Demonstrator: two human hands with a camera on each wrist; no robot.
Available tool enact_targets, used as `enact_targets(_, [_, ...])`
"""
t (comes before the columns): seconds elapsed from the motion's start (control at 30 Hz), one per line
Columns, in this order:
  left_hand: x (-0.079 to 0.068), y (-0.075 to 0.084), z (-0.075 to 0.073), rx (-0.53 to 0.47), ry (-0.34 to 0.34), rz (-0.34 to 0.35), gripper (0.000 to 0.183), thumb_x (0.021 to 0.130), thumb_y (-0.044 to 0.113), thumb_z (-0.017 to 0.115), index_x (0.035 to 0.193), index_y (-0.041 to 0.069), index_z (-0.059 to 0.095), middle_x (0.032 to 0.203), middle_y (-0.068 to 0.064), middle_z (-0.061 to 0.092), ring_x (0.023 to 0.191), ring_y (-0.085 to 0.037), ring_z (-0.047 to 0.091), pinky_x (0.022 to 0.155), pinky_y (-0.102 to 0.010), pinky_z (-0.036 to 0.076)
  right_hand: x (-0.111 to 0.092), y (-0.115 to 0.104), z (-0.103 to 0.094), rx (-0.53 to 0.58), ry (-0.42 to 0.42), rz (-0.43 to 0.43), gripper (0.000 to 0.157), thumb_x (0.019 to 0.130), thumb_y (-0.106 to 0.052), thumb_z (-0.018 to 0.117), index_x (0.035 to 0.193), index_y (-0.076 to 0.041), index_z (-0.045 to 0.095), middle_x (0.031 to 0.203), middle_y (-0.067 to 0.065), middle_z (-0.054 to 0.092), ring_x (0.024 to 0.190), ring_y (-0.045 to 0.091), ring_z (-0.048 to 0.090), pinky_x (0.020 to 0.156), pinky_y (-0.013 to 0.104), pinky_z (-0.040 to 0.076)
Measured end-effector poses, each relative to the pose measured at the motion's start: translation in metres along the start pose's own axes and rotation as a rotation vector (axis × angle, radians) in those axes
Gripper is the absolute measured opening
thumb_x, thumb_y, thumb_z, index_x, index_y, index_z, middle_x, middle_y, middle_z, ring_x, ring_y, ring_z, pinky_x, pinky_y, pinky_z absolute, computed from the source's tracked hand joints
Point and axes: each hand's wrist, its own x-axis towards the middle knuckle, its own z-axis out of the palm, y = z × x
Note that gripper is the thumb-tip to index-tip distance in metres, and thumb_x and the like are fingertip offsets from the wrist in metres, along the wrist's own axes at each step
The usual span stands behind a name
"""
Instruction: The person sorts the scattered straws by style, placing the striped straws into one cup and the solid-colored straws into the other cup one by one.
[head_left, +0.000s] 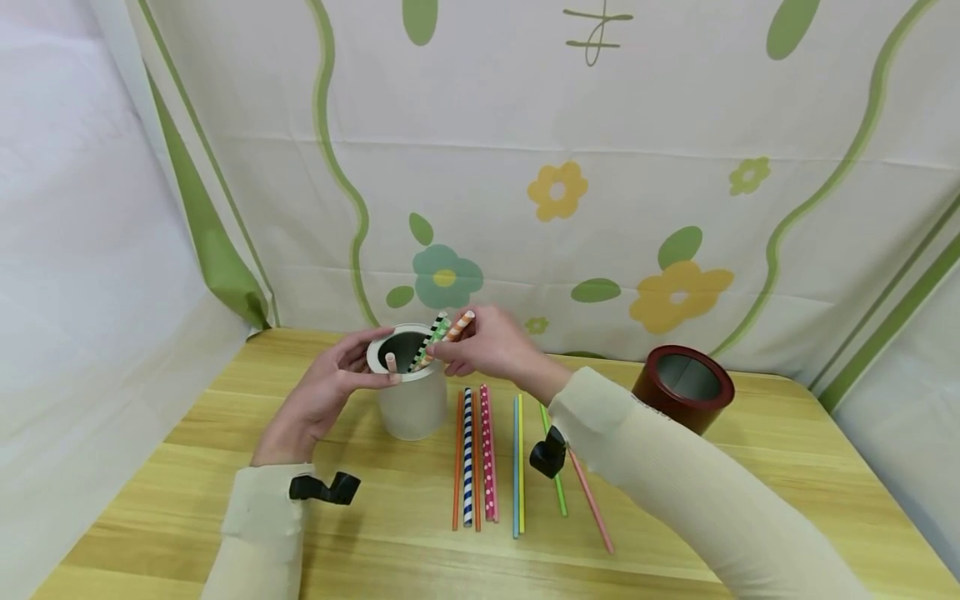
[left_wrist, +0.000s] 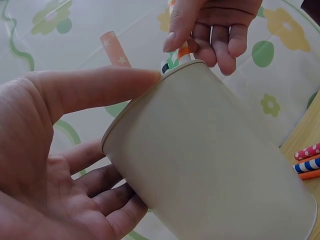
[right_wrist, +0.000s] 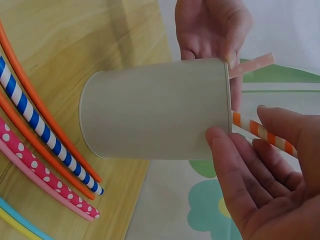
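A white can (head_left: pixel 413 408) stands upright on the table. My left hand (head_left: pixel 324 390) holds it at the rim, the thumb along the near side and the fingers round the left. My right hand (head_left: pixel 491 343) is at the can's right rim, with thumb and fingers pinching an orange-and-white striped straw (right_wrist: pixel 257 131) that slants into the can. Beside that straw are a green patterned straw (head_left: pixel 441 329) and a black-and-white striped straw (head_left: pixel 424 345). A pink straw with white stars (left_wrist: pixel 115 48) leans inside the can's left part. The straws' lower ends are hidden inside.
To the can's right lie orange straws, a blue-striped straw (head_left: pixel 468 458), a pink dotted straw (head_left: pixel 489 458), and blue, yellow (head_left: pixel 521 467), green and pink ones. A dark red can (head_left: pixel 678 400) stands at the back right, partly behind my right sleeve. A patterned cloth hangs behind the table (head_left: pixel 375 533).
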Motion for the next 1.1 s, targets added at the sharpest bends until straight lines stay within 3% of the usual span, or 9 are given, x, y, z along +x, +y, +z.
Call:
enact_targets(0.23, [0.001,0.001,0.001,-0.007,-0.008,-0.003,0.076,0.094,0.004,0.077,0.162,0.006,0.045,0.166,-0.019,0.047,0.13,-0.011,0.06,0.106,-0.021,0.046,-0.001,0.002,0.001,0.006,0.013,0.012,0.03,0.095,-0.022,0.085,0.102,-0.004,0.063,0.1,0.014,0.078,0.078,0.02,0.08,0.073,0.033,0.067])
enact_targets(0.5, [0.001,0.0,0.0,-0.003,-0.004,-0.009,0.076,0.094,0.003,0.076,0.163,0.007,0.044,0.165,-0.02,0.048,0.13,-0.011,0.06,0.107,-0.022,0.045,-0.004,0.004,-0.001,0.051,-0.014,0.001,0.027,0.096,-0.022,0.083,0.105,-0.004,0.066,0.104,0.016,0.078,0.082,0.021,0.081,0.076,0.034,0.068])
enact_targets(0.77, [0.004,0.002,0.001,-0.015,-0.003,-0.027,0.078,0.093,0.003,0.077,0.163,0.009,0.044,0.166,-0.013,0.05,0.132,-0.01,0.058,0.115,-0.031,0.037,-0.012,0.013,-0.012,0.125,-0.039,0.02,0.026,0.098,-0.023,0.08,0.11,-0.003,0.068,0.112,0.021,0.076,0.086,0.023,0.081,0.081,0.037,0.068])
enact_targets(1.1, [0.002,-0.001,0.001,-0.025,-0.007,-0.011,0.075,0.095,0.003,0.077,0.162,0.007,0.043,0.167,-0.016,0.047,0.134,-0.013,0.057,0.109,-0.019,0.044,-0.014,0.028,-0.027,0.209,-0.068,0.048,0.022,0.101,-0.016,0.076,0.113,0.0,0.066,0.111,0.016,0.079,0.096,0.029,0.082,0.087,0.038,0.067])
